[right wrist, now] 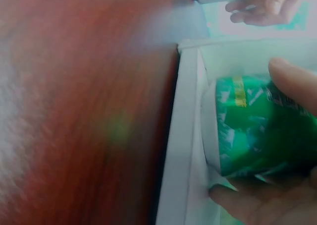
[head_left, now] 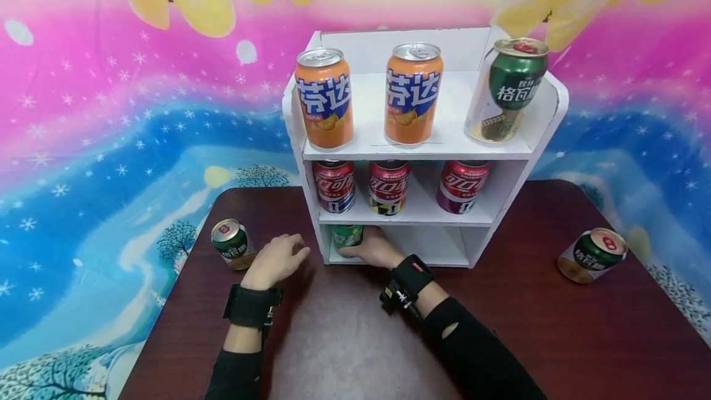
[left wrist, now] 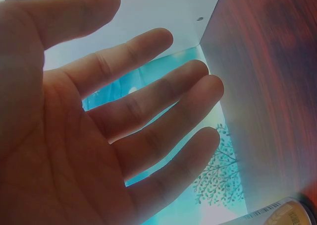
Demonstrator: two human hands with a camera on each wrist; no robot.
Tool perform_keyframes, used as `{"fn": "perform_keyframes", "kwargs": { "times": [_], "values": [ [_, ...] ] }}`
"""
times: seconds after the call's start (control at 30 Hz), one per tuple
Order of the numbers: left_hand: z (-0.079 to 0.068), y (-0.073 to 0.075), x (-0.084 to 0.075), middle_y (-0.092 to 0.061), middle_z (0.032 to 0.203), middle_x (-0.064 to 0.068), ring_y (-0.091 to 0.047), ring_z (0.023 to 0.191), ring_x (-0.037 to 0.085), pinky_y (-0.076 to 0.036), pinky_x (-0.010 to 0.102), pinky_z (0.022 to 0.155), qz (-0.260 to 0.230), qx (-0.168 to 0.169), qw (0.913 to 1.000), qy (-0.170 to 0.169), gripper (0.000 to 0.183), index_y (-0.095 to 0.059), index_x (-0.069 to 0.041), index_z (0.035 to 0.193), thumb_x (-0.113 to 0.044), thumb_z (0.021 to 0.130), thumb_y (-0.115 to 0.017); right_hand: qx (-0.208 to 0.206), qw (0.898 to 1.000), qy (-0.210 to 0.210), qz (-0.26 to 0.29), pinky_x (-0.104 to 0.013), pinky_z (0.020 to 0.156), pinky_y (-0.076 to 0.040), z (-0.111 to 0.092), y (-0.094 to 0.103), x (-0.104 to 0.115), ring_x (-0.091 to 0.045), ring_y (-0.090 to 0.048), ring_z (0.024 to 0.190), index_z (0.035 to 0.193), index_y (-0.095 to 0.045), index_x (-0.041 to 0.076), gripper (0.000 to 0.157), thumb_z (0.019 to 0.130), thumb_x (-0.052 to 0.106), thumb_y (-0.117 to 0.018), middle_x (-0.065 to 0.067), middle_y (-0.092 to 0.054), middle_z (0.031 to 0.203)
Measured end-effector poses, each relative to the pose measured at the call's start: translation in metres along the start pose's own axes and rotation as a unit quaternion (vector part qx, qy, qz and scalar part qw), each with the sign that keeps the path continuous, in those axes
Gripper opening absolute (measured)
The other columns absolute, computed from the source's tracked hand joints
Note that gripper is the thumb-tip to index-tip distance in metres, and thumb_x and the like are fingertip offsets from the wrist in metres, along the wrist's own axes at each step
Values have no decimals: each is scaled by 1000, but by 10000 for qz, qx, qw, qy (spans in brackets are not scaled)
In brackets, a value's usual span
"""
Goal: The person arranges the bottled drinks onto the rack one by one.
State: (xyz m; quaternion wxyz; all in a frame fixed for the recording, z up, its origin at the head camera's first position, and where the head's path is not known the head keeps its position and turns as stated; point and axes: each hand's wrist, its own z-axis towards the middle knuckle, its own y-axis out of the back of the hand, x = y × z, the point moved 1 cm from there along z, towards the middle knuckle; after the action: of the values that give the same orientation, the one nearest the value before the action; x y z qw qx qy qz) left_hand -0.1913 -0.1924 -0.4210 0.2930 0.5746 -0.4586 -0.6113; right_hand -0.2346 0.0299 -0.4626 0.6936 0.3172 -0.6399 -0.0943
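Observation:
My right hand (head_left: 379, 248) grips a green soda can (head_left: 347, 235) at the left end of the bottom shelf of a white rack (head_left: 411, 218). In the right wrist view, thumb and fingers lie round the green can, whose base is at the shelf's white floor. My left hand (head_left: 276, 259) hovers over the table left of the rack, its fingers spread and holding nothing in the left wrist view. Beside it stands a green and gold can (head_left: 233, 244), apart from the fingers in the left wrist view.
Two orange cans (head_left: 324, 100) and a green and clear-gold can (head_left: 507, 91) stand on the top shelf. Three red cola cans (head_left: 389, 185) fill spots on the middle shelf. Another green and gold can (head_left: 592, 256) stands on the table (head_left: 528, 326) at right.

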Motion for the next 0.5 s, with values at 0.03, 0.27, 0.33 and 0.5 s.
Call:
{"fn": "perform_keyframes", "kwargs": {
  "times": [0.03,0.27,0.33,0.5],
  "values": [
    [0,0,0,-63,110,14,-61,98,28,-49,47,82,-2,-1,10000,10,36,-62,-3,119,-28,93,-59,110,9999,24,96,-37,95,-41,1,1,0,-20,-55,108,135,-42,8,73,76,26,-80,-6,-57,120],
    [0,1,-1,-63,108,14,-61,95,27,-49,46,81,-51,-16,10000,19,36,-63,-3,118,-28,93,-59,818,9960,-113,347,-38,102,-35,4,10,1,-19,-49,117,141,-35,13,76,79,24,-78,-5,-51,130],
    [0,1,0,-64,107,13,-61,93,26,-50,46,81,-60,-26,10000,2,35,-63,-3,117,-29,93,-60,926,9948,-141,402,-39,102,-34,4,12,3,-19,-49,118,141,-36,13,75,79,23,-78,-5,-51,131],
    [0,1,0,-64,106,13,-61,92,26,-50,45,80,-31,-35,10000,-41,35,-63,-3,116,-30,93,-59,1051,9930,-152,512,-39,103,-33,5,14,3,-19,-48,120,141,-36,13,75,79,19,-77,-5,-51,132]
  ]
}}
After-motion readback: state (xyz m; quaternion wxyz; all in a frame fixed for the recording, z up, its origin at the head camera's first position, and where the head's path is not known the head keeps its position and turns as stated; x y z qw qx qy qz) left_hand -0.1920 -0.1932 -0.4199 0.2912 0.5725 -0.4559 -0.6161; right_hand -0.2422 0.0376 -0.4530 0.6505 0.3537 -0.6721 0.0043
